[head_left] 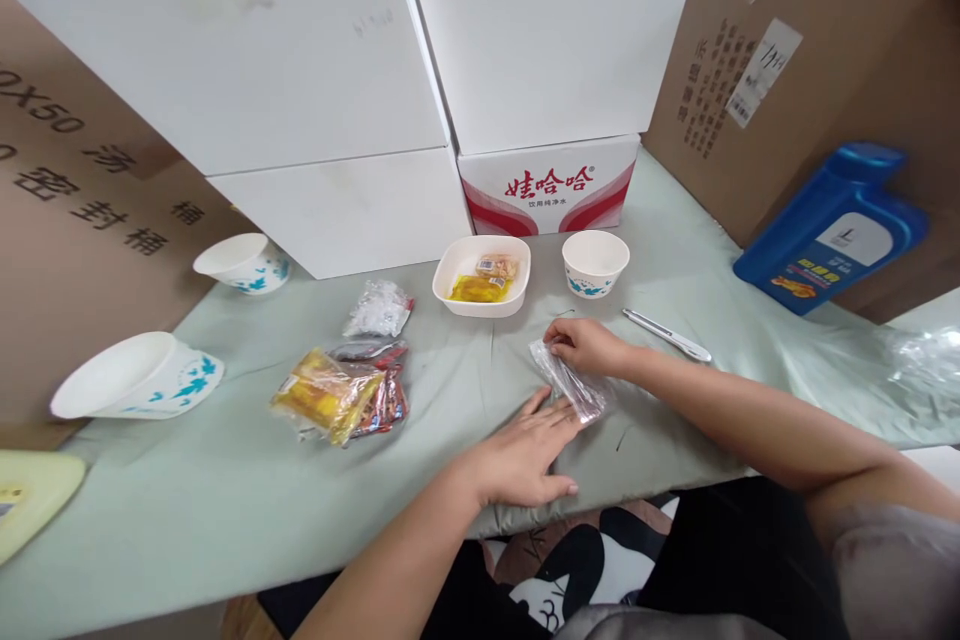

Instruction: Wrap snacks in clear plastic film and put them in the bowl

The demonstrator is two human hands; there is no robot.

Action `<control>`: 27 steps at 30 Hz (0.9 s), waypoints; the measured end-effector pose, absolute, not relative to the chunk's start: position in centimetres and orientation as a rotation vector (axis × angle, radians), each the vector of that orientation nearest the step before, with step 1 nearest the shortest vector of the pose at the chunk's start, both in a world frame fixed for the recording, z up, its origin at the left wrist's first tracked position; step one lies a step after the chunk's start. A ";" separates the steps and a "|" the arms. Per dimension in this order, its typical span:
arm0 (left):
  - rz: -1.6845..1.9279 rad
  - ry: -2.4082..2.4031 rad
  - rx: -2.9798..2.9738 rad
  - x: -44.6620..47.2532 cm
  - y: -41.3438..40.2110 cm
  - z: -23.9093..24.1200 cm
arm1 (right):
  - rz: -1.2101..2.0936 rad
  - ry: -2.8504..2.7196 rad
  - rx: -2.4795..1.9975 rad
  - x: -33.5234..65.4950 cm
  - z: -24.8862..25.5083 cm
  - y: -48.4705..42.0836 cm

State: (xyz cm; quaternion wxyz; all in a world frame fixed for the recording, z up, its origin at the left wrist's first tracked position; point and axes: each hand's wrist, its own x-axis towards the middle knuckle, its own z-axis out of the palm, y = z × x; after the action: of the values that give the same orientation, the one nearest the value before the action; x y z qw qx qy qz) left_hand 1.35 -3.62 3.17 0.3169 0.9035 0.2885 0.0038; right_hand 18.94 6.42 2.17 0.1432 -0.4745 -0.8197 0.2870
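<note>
A clear plastic packet with dark streaks inside lies on the cloth in front of me. My right hand pinches its far end between thumb and fingers. Flat on the cloth, my left hand has its fingers spread, the tips touching the packet's near end. Beyond them stands a white rectangular tub holding a yellow sachet and a small clear packet. A paper bowl with blue leaf prints is to its right. Near my right forearm lies a white utility knife.
Yellow and red sachets and a clear packet lie left. Two paper bowls stand farther left, near a pale yellow object. White boxes line the back. A blue bottle leans by a brown carton.
</note>
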 end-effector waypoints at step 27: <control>0.572 1.254 2.364 2.3 -3.9 1.7 | 0.221 -2.300 -1.637 18.2 0.1 5.8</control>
State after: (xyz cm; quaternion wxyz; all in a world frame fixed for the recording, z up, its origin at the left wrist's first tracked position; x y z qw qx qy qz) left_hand 2.34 -3.86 1.72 0.2010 0.8463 0.4488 0.2049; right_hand 18.24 5.78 0.12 0.1543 -0.5712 -0.8025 0.0772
